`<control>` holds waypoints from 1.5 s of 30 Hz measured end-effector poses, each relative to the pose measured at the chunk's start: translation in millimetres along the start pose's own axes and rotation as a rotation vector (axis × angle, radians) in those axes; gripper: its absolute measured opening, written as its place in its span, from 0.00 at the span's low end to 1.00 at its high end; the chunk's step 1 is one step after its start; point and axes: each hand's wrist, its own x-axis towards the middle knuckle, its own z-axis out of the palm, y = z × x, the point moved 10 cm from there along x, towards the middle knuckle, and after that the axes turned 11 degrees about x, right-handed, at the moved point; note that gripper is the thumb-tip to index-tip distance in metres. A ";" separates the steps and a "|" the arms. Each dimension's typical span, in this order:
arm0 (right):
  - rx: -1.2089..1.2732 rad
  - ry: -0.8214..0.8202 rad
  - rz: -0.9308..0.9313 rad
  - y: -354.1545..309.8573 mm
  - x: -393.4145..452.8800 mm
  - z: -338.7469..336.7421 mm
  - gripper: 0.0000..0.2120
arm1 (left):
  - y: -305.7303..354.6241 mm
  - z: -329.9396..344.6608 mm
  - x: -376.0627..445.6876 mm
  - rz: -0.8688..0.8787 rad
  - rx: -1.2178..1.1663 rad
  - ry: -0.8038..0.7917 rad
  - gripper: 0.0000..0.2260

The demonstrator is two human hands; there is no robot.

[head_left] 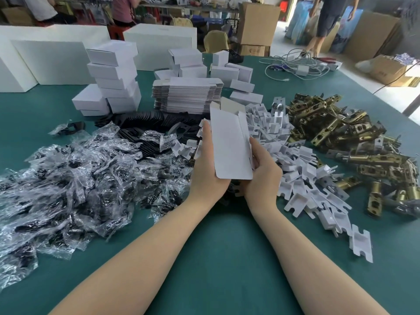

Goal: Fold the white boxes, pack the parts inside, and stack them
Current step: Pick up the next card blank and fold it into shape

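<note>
Now both hands hold one white box (229, 142) above the green counter (227, 258), just in front of the person. The box is a long, partly opened carton of plain white card, tilted away from the camera, its far end open so that the greyish inside shows, with small flaps standing at that end. Its near end is a rounded tuck flap, still flat. The left hand (208, 169) grips the left edge, fingers curled behind the card and thumb along the side. The right hand (261, 169) clasps the lower right edge, thumb on the side panel.

Behind the box lies a thick stack of flat blanks (186, 96), unfolded. Left of that stands a pile of folded boxes (116, 78), closed and stacked several high, a little askew. More folded boxes (227, 71) lie loosely farther back.

To the left spreads a heap of clear bags (68, 178) with dark parts inside. Black plates (150, 121) lie just behind them. Right of the hands is a heap of white inserts (295, 169), and beyond it a pile of brass latches (341, 137). Cables (297, 64) lie at the counter's far right.
</note>
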 end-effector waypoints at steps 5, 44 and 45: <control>0.227 0.029 0.113 7.0 -2.4 -3.5 0.27 | 0.9 2.3 -2.2 0.031 0.084 -0.022 0.42; 0.928 -0.428 0.563 16.1 4.7 24.4 0.23 | -24.4 4.7 9.5 -0.486 -1.016 -0.230 0.16; 0.903 -0.358 0.579 20.2 6.6 18.7 0.19 | -24.1 3.2 9.6 -0.473 -0.984 -0.242 0.16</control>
